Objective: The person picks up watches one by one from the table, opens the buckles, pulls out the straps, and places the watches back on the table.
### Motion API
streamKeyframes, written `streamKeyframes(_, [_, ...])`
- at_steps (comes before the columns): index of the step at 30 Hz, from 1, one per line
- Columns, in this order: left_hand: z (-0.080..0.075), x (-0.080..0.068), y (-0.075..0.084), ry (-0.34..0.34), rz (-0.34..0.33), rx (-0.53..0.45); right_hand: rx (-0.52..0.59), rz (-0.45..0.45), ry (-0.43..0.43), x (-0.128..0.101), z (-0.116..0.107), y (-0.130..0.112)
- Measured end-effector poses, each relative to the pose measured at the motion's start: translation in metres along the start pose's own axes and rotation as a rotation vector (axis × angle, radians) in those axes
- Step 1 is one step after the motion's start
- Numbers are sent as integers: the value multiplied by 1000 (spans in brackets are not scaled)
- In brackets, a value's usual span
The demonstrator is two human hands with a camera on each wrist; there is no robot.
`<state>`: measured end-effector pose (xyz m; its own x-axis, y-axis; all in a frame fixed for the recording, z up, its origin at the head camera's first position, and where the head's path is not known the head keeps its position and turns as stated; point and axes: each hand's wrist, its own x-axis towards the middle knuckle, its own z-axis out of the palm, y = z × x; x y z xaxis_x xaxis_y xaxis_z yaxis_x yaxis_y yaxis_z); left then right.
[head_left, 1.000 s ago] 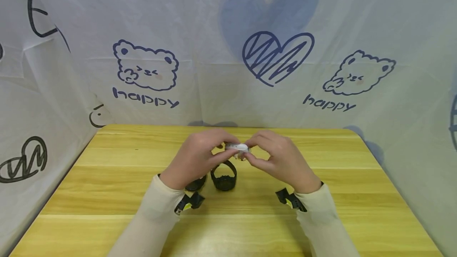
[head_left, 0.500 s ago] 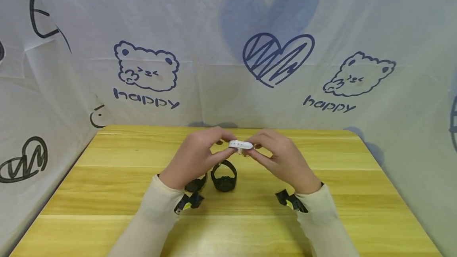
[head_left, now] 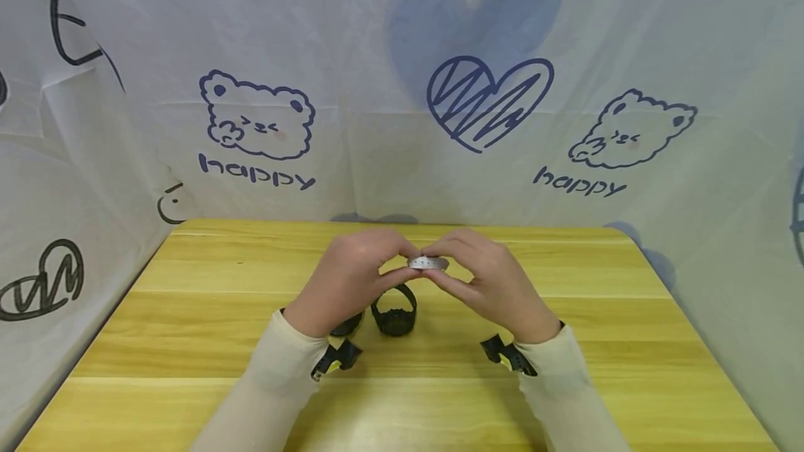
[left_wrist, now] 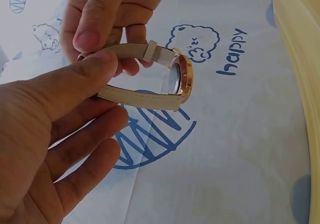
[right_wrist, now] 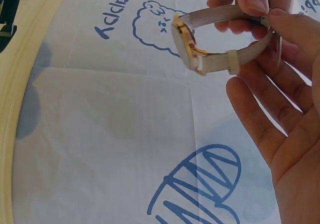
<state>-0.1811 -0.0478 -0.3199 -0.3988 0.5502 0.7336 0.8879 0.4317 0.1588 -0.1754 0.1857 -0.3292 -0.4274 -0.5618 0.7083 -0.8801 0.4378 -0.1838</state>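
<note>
Hands meet above the wooden table [head_left: 188,284] in the head view: the left hand [head_left: 348,281] and right hand [head_left: 493,281] both pinch a white-strapped watch [head_left: 428,263] held in the air, with two black watches [head_left: 393,309] on the table beneath. A second ago the strap showed as a longer white bar; now the fingers cover more of it. From the left wrist, thumb and fingers pinch the watch [left_wrist: 150,76] by its strap ends, the gold-rimmed case hanging free. From the right wrist, the watch [right_wrist: 210,44] looks light, its strap soft and bendable, its glass probably fragile, so the strap seems the safest hold.
</note>
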Motion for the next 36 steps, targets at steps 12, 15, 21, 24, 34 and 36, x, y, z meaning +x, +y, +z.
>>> streamKeyframes(12, [-2,-1,-1,-62,-24,-88,7,-37,26,-1,-2,1])
streamKeyframes(15, [-2,-1,-1,-56,-27,-109,11,-26,23,-1,-3,0])
streamKeyframes(21, [-1,-1,-1,-34,-35,-120,2,9,20,1,-3,-1])
streamKeyframes(24, [0,-2,-1,-26,-47,-150,4,11,29,1,-2,-1])
streamKeyframes(34, [2,-1,-2,-9,-77,-239,45,25,40,0,-2,-1])
streamKeyframes(36, [3,-2,-2,-7,-82,-254,59,33,37,-1,-2,-1])
